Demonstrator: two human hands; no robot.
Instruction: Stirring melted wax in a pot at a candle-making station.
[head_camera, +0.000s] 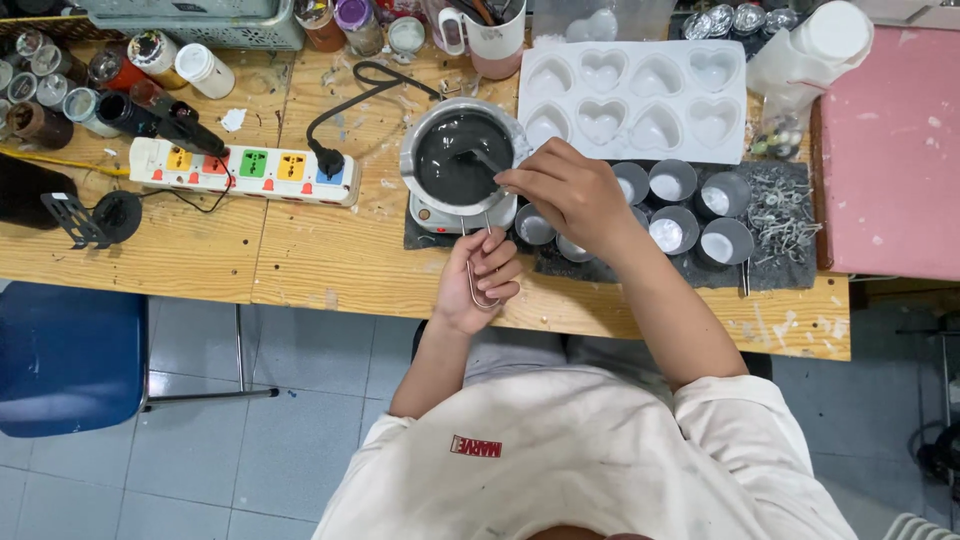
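Observation:
A small metal pot (420, 140) of dark grey liquid stands on a white hot plate (440, 215) on the wooden table (320, 260). My right hand (575, 195) reaches over the pot's right rim and is shut on a thin stirrer (480, 158) whose end dips into the liquid. Nearer the table's front edge, my left hand (482, 280) is shut on the pot's long wire handle (478, 300). Several small round metal cups (672, 182) with pale contents sit on a dark mat (790, 265) just right of my right hand.
A white heart-shaped mould tray (632, 98) lies behind the cups. A power strip (245, 170) with a black plug and cable lies left of the pot. Jars and bottles (110, 85) crowd the back left. A pile of wicks (782, 212), a pink board (895, 150) and a blue chair (65, 355) are nearby.

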